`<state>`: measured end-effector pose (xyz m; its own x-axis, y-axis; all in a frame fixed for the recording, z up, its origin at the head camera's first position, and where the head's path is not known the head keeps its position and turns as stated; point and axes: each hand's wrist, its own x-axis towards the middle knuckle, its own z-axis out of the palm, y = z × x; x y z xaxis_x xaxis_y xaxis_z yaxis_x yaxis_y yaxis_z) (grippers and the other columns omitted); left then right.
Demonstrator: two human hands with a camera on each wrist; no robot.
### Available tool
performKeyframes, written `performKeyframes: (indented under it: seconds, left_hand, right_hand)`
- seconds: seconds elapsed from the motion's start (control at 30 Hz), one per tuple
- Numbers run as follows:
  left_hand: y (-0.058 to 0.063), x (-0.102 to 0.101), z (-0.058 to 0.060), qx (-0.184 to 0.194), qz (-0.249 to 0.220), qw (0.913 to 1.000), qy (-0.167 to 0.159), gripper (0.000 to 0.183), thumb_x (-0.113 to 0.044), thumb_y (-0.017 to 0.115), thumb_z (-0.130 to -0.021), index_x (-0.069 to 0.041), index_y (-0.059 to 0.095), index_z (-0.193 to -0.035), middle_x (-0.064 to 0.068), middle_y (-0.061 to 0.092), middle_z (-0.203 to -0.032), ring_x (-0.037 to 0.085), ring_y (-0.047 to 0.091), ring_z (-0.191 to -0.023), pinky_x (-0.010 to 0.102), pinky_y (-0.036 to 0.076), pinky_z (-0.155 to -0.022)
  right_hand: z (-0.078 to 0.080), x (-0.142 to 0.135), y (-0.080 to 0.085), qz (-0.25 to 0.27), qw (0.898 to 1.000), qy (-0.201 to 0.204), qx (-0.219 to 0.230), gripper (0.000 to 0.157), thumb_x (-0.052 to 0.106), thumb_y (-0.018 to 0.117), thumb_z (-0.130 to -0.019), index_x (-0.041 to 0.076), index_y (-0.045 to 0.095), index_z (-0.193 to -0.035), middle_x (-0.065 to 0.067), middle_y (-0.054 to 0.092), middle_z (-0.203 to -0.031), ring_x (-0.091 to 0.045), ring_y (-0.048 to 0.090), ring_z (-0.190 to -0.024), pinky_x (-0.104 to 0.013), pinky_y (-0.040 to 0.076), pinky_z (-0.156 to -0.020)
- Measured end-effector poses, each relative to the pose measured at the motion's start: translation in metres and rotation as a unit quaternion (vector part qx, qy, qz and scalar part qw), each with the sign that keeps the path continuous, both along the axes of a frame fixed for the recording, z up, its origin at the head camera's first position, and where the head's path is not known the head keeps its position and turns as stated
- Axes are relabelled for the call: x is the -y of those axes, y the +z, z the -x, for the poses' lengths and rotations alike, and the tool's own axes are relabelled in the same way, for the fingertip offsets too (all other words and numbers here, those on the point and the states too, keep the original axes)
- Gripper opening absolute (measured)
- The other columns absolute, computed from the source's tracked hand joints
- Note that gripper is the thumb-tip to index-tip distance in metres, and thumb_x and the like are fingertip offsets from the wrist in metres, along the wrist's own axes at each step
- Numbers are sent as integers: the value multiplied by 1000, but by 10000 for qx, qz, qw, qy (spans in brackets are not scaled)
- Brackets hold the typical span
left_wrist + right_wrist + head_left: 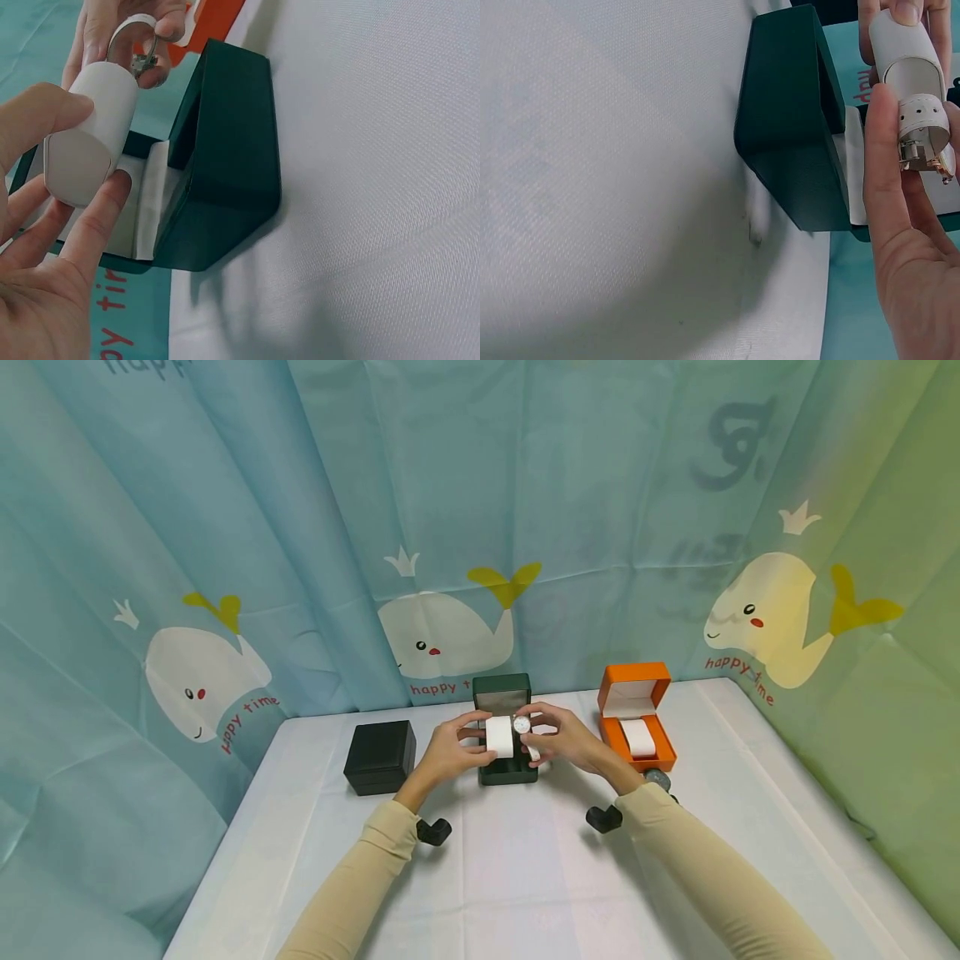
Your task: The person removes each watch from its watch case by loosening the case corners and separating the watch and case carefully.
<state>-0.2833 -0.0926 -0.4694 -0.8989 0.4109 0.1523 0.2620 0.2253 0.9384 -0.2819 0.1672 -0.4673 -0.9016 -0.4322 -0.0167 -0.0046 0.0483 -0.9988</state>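
Observation:
Over an open dark green watch box (pixel 501 682), my left hand (pixel 452 750) grips a white watch cushion (pixel 499 737) between thumb and fingers. My right hand (pixel 566 739) holds a wristwatch (pixel 521 724) with a pale round dial and a white strap. In the right wrist view the strap (pixel 922 116), bent into a loop with its metal buckle showing, is at the end of the cushion (pixel 904 41). Whether the strap goes round the cushion's end or only touches it, I cannot tell. Fingers partly cover the watch. The green box (pixel 236 142) shows a light lining.
At the left stands a closed black box (pixel 380 756). An open orange box (pixel 636 673) with a white cushion (pixel 638 737) inside is at the right. A round dark grey thing (pixel 657 777) lies by it, partly behind my right forearm. A curtain (pixel 585 527) hangs behind the white-covered table (pixel 510 877).

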Motion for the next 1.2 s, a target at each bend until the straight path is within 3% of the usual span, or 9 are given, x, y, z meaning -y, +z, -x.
performKeyframes:
  seconds: [0.43, 0.8, 1.2]
  left_hand:
    - [1, 1, 2, -9, 50, 10000, 40, 67, 2, 84, -81, -2, 57, -143, 15, 53, -146, 40, 64, -119, 36, 60, -85]
    - [4, 0, 4, -21, 65, 10000, 32, 68, 1, 84, -80, 0, 57, -142, 18, 54, -144, 43, 65, -116, 37, 61, -83]
    - [2, -1, 8, -132, 176, 9998, 30, 66, 0, 85, -80, -2, 59, -140, 19, 56, -141, 42, 66, -114, 36, 61, -82]
  right_hand:
    - [-2, -4, 3, -81, 10000, 24, -36, 60, -2, 72, -94, 4, 49, -149, -28, 51, -132, -32, 67, -101, -55, 60, -78]
    - [-7, -10, 9, -665, 9966, -235, -413, 60, 8, 80, -90, 11, 57, -146, -21, 59, -126, -27, 71, -94, -38, 61, -75]
    - [-17, -8, 7, -713, 9958, -280, -501, 59, 8, 83, -87, 14, 60, -141, -16, 60, -122, -25, 66, -76, -41, 60, -73]
